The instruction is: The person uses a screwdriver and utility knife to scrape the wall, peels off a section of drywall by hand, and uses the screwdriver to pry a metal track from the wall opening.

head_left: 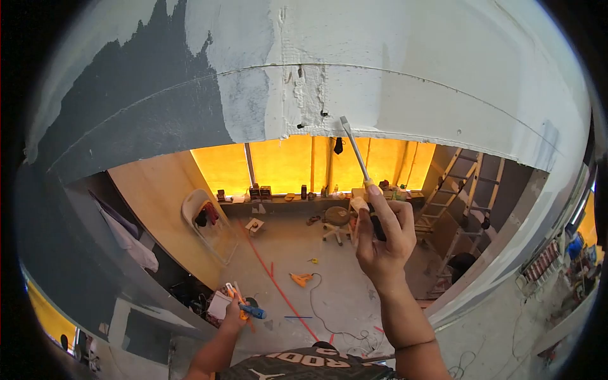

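Note:
My right hand [389, 237] is raised in front of me, fingers wrapped round the handle of a flat-blade screwdriver [358, 155]. Its blade points up, and the tip shows close to the lower edge of the plastered wall panel [411, 95]; whether it touches cannot be told. Left of the tip, dark holes [323, 114] and rough seams break the white plaster. Lower down, my left hand [232, 311] is closed round a blue-handled tool [254, 311]. Orange and white pieces stick out by its fingers, too small to make out.
Beyond the opening, a stepladder [465, 183] leans at the right and a round stool [337, 216] stands near a cluttered ledge [285, 208]. On the floor lie an orange power tool [302, 278] with its cable and a red line [259, 256]. A white folding chair [196, 204] leans left.

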Available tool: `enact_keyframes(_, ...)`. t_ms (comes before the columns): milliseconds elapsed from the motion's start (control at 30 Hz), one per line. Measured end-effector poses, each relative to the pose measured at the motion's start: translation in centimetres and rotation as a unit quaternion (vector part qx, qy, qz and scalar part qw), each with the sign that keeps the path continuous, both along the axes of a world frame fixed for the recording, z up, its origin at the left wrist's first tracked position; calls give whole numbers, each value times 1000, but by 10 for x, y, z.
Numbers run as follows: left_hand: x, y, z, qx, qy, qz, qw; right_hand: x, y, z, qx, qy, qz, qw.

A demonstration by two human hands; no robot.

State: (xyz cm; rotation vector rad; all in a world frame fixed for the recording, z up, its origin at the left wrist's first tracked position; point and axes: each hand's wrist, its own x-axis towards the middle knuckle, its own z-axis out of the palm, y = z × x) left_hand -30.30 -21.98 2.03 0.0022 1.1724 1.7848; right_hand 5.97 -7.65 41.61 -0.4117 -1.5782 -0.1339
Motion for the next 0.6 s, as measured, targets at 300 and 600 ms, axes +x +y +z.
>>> enact_keyframes(300,0,-1,-14,7,-34,-20,999,-13,-4,7,26,-9,-11,1000)
enact_keyframes(600,1,23,-28,-8,-54,-76,996,-47,-15,17,-17,25,3,1000)
